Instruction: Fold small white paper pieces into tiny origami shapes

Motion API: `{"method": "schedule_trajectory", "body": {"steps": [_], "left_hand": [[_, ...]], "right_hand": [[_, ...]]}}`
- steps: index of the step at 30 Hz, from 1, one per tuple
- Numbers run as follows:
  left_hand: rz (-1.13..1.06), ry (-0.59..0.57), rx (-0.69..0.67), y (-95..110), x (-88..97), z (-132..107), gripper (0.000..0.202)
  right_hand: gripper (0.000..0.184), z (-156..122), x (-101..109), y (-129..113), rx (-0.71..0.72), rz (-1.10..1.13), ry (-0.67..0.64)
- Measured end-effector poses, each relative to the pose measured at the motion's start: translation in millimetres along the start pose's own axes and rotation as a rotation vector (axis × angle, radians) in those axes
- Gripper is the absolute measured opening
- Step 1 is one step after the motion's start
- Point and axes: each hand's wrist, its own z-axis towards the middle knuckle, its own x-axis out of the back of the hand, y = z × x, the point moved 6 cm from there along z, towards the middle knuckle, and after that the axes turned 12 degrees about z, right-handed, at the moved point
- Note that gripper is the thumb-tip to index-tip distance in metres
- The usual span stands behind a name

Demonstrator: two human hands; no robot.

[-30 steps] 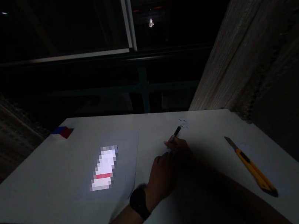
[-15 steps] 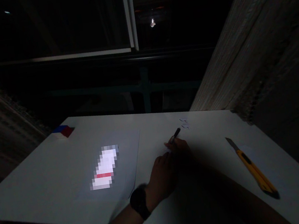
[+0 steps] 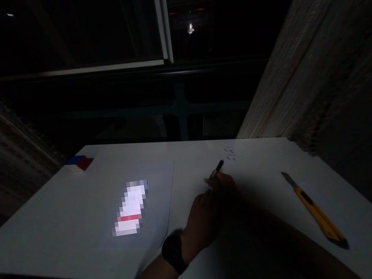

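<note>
In the head view, my right hand (image 3: 223, 181) is closed around a dark pen (image 3: 218, 167), whose upper end points up and to the right. My left hand (image 3: 201, 216), with a black watch (image 3: 173, 252) on its wrist, rests low over the white table, against my right hand. Its fingers appear to lie on the surface, though their tips are dim and partly hidden. The pen's writing tip is hidden too. Small dark marks (image 3: 230, 154) show just beyond the pen.
On the white table (image 3: 46, 230), a paper sheet (image 3: 161, 185) lies under a bright, pixelated, phone-shaped thing (image 3: 131, 208). A yellow box cutter (image 3: 313, 211), blade out, lies at right. A blue, red and white block (image 3: 78, 163) sits at far left. Curtains (image 3: 274, 51) flank a dark window.
The pen's upper end has tilted very slightly left and down. Otherwise both hands and the things on the table stay where they were.
</note>
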Motion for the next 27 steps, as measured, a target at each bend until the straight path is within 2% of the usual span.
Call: {"method": "schedule_trajectory", "body": {"steps": [12, 27], "left_hand": [[0.002, 0.014, -0.002, -1.4, -3.1, -0.3, 0.038], [-0.007, 0.019, -0.007, -1.5, -2.6, 0.1, 0.041]], "right_hand": [[0.027, 3.2, -3.8, 7.7, 0.066, -0.051, -0.007], [0.026, 2.7, 1.2, 4.7, 0.032, 0.028, 0.021]]}}
